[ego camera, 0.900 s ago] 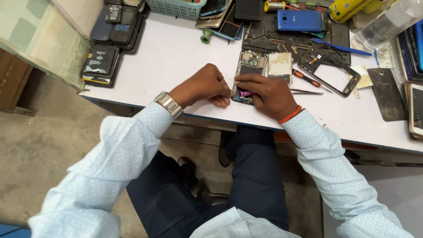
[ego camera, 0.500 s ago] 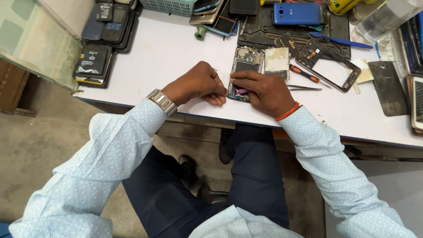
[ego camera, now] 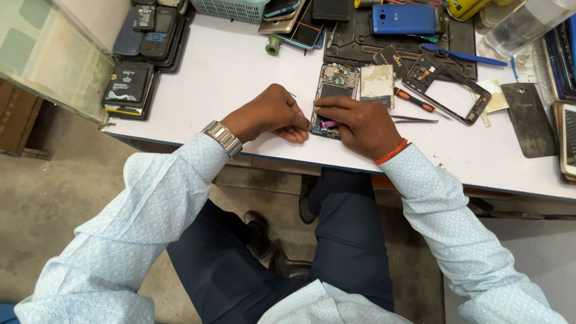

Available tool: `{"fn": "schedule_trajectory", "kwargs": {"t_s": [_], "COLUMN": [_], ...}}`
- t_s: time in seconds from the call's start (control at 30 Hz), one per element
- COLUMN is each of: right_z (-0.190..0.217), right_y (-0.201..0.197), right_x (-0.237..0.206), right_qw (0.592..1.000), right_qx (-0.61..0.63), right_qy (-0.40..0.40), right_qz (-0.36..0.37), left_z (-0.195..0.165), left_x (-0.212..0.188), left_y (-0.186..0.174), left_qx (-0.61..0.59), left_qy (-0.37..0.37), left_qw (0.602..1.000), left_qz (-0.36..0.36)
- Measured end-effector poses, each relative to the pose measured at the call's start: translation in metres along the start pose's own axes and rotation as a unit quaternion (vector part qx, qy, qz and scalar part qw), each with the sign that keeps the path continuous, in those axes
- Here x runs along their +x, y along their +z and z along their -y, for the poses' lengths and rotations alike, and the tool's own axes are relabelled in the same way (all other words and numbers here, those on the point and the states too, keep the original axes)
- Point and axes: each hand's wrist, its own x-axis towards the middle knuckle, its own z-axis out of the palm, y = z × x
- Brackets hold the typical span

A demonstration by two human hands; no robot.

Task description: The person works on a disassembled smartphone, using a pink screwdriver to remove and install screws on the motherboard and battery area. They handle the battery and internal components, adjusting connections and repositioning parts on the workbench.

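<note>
An opened phone (ego camera: 333, 84) with its circuit board bare lies on the white table (ego camera: 240, 78). My right hand (ego camera: 360, 123) rests over its lower end, fingers pinched on a small purple tool (ego camera: 329, 124). My left hand (ego camera: 270, 113) is curled beside the phone's lower left corner, fingertips pinched on something thin that I cannot make out. A metal watch (ego camera: 222, 137) is on the left wrist, an orange band (ego camera: 391, 153) on the right.
A gold-grey battery (ego camera: 377, 84), an orange-handled screwdriver (ego camera: 415, 102), tweezers (ego camera: 414, 120) and a black phone frame (ego camera: 447, 87) lie right of the phone. A blue phone (ego camera: 403, 18) sits on a dark mat behind. Stacked phones and batteries (ego camera: 141, 54) fill the left.
Both hands stay at the phone's lower end. The view has shifted slightly; the hands look almost unmoved.
</note>
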Motion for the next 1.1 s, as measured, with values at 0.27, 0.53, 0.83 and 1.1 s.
{"fn": "schedule_trajectory", "kwargs": {"t_s": [0.27, 0.53, 0.83, 1.1], "right_z": [0.008, 0.009, 0.008, 0.017], "right_y": [0.001, 0.001, 0.004, 0.012], "right_x": [0.006, 0.007, 0.006, 0.009], "right_qw": [1.000, 1.000, 1.000, 1.000], "right_qx": [0.000, 0.008, 0.008, 0.005], "right_qy": [0.004, 0.002, 0.005, 0.003], "right_qz": [0.000, -0.002, 0.001, -0.001], "left_z": [-0.001, 0.001, 0.004, 0.007], "left_x": [-0.009, -0.006, -0.006, -0.011], "left_y": [-0.006, -0.008, -0.008, -0.013], "left_qx": [0.012, -0.001, 0.007, -0.003], "left_qy": [-0.004, -0.012, 0.000, -0.001], "left_qw": [1.000, 1.000, 1.000, 1.000], "left_qz": [-0.005, 0.003, -0.001, -0.006]}}
